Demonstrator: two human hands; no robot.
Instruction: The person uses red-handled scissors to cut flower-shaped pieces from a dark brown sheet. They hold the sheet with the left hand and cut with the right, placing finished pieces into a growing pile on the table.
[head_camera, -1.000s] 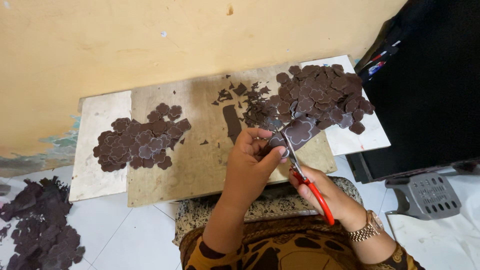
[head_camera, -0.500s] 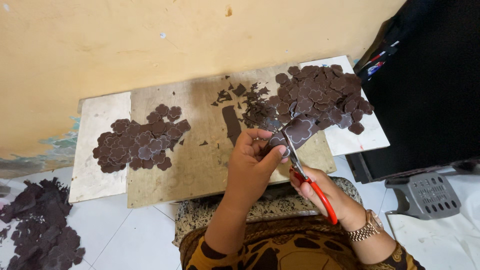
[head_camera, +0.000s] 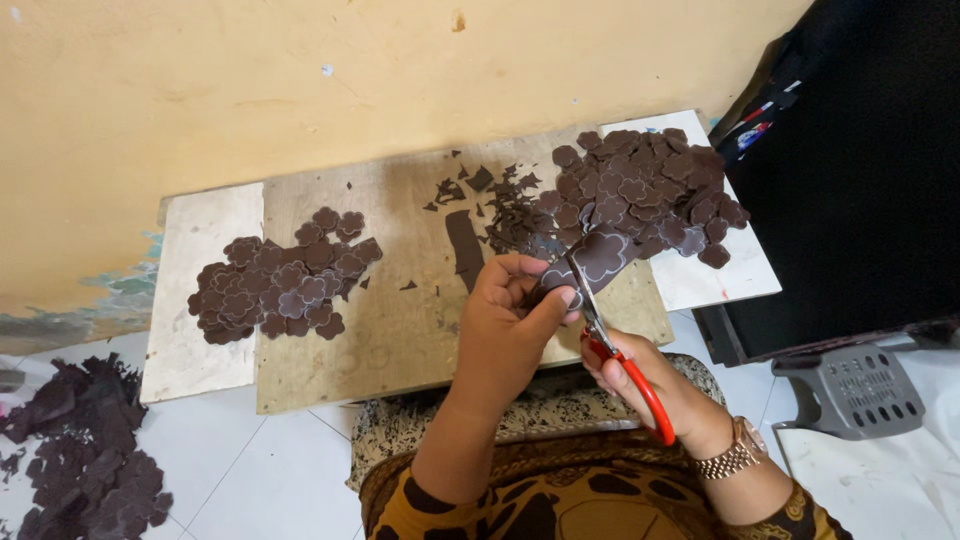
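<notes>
Left hand is pinching a brown flower-shaped piece over the wooden surface while right hand, fingers closed through red scissors, is trimming its edge; continuing likely requires rotating the piece.

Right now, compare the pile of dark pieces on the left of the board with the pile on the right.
The left pile lies flat and spread in about one layer; the right pile is heaped and larger. The left pile sits away from both hands; the right pile lies just beyond the left hand and the scissors in the right hand. Loose scraps lie beside the right pile only. Both hold dark brown flower-shaped pieces.
</notes>
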